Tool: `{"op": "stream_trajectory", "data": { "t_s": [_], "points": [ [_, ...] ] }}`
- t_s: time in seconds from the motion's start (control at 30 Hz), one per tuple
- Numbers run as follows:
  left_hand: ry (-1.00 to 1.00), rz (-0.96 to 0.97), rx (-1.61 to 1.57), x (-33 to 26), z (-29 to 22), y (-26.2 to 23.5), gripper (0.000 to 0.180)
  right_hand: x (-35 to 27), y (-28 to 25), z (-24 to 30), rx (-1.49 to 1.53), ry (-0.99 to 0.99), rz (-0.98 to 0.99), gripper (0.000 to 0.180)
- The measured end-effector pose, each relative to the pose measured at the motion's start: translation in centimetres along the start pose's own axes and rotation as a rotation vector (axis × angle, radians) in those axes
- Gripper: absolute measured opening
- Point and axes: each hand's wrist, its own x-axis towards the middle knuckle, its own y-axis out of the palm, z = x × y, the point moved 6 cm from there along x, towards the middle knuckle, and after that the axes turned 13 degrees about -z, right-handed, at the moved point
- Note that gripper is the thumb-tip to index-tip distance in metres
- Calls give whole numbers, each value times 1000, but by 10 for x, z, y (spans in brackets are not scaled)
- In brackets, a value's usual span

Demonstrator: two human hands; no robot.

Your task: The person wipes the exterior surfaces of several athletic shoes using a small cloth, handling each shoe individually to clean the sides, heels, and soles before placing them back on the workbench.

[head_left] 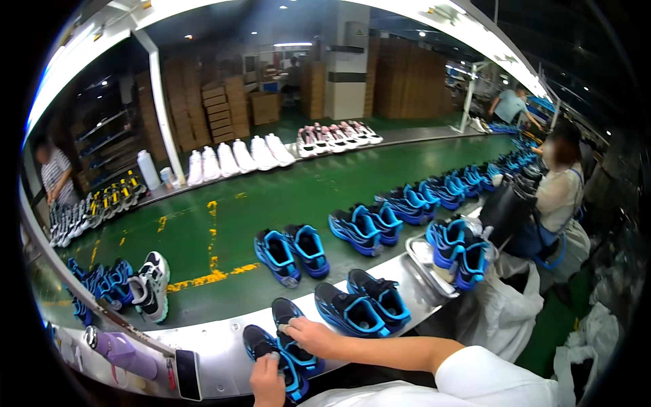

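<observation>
A pair of black sneakers with bright blue trim lies on the metal ledge right in front of me. My left hand [268,381] has its fingers closed at the upper of the nearer-left sneaker [258,339]. Across the other sneaker [285,309] of the pair reaches my right hand [310,337], its fingertips pinched together at the tongue and lace area. What exactly the fingertips grip is too small to make out. To the right of my hands a second pair of black and blue sneakers [352,312] stands on the ledge.
Many similar sneakers [356,227] line the green belt [224,197]. White shoes [244,157] stand along its far edge. A purple bottle [125,351] and a phone [188,374] lie at lower left. A metal tray [434,285] holds sneakers near a seated co-worker [553,190].
</observation>
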Motion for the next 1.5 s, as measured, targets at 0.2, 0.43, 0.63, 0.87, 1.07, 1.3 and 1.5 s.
{"op": "stream_trajectory", "data": {
  "t_s": [0.2, 0.43, 0.63, 0.87, 1.07, 1.3, 1.5],
  "points": [
    [1, -139, 16, -4, 17, 14, 42, 5, -1, 5, -30, 56, -83, 33],
    [153, 21, -16, 5, 0, -13, 44, -21, -10, 19, -52, -187, -31, 28],
    [-364, 340, -299, 32, 39, -1, 29, 10, -4, 3, 6, -131, 421, 45],
    [-150, 263, -27, 50, 31, 19, 16, 16, 0, -23, 418, 121, 361, 17],
    [-134, 88, 43, 44, 13, 17, 14, 12, 0, -32, 318, 86, 266, 19],
    [-362, 162, -47, 57, 17, 15, 25, 22, -8, -40, 546, 70, 467, 23],
    [-501, 349, -358, 46, 47, 26, 27, 18, -8, -50, 534, 83, 424, 24]
  ]
}}
